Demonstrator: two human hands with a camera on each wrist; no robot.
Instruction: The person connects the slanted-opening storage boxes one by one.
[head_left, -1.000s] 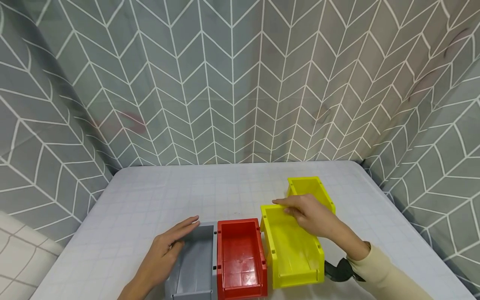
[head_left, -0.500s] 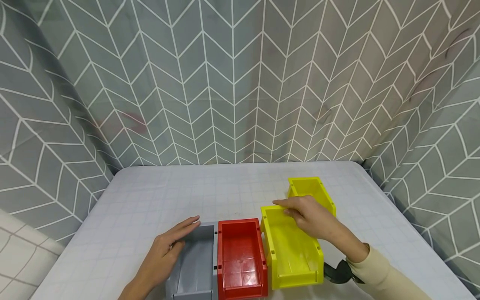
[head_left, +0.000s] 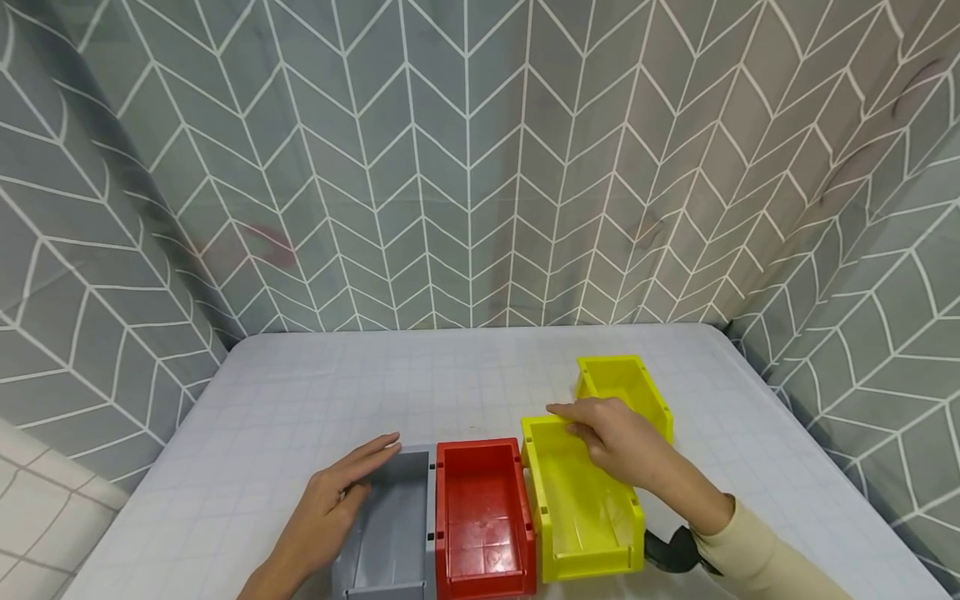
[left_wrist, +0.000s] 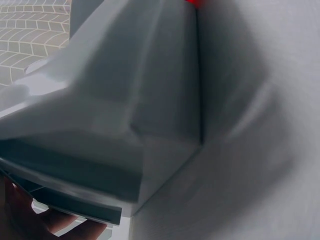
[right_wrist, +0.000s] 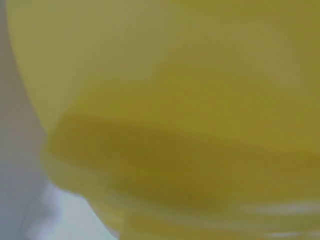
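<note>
In the head view a grey bin (head_left: 390,525), a red bin (head_left: 483,517) and a yellow bin (head_left: 585,517) stand side by side near the front of the table. My left hand (head_left: 326,504) lies on the grey bin's left side and far rim, fingers stretched out. From the left wrist the grey bin's wall (left_wrist: 115,100) fills much of the view, fingers at the lower left. My right hand (head_left: 618,437) grips the yellow bin's far rim, index finger over it and thumb inside. Blurred yellow plastic (right_wrist: 175,100) covers most of the right wrist view.
A second yellow bin (head_left: 615,375) stands behind the gripped one, partly hidden by the right hand. Beneath the right sleeve (head_left: 765,550) shows a black object (head_left: 675,550). The table (head_left: 360,375) has a white cover, with a patterned curtain (head_left: 465,167) behind it.
The gripped yellow bin has shifted slightly nearer to me and to the left, toward the red bin, with my right hand on it. My left hand and the grey bin stay put.
</note>
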